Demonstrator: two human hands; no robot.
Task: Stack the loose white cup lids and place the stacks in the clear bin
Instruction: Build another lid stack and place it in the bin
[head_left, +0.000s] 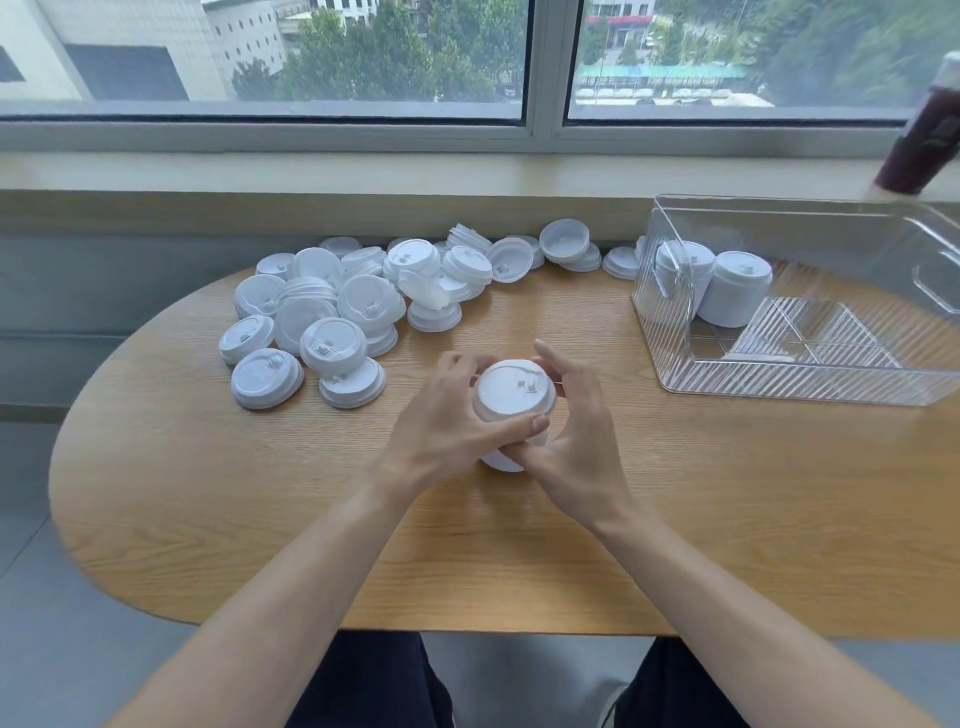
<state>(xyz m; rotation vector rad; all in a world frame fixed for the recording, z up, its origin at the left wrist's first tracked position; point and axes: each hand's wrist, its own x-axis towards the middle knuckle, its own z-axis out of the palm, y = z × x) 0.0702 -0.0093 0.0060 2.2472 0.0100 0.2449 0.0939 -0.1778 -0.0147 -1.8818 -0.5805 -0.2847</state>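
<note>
Gripping a stack (514, 395) of white lids at frame centre, the left hand (457, 421) and right hand (574, 441) curl around its sides, thumbs crossing in front, just above the table (260, 519). Loose lids (332, 312) lie heaped in the upper left of the tabletop, reaching along the wall. At right, the bin (800, 306) holds two finished stacks (732, 291) in its far left corner. A dark bottle (930, 130) stands on the sill, upper right.

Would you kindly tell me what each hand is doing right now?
Left hand: fingers curled round the stack of white lids, holding it.
Right hand: also curled round the same stack, holding it.
</note>
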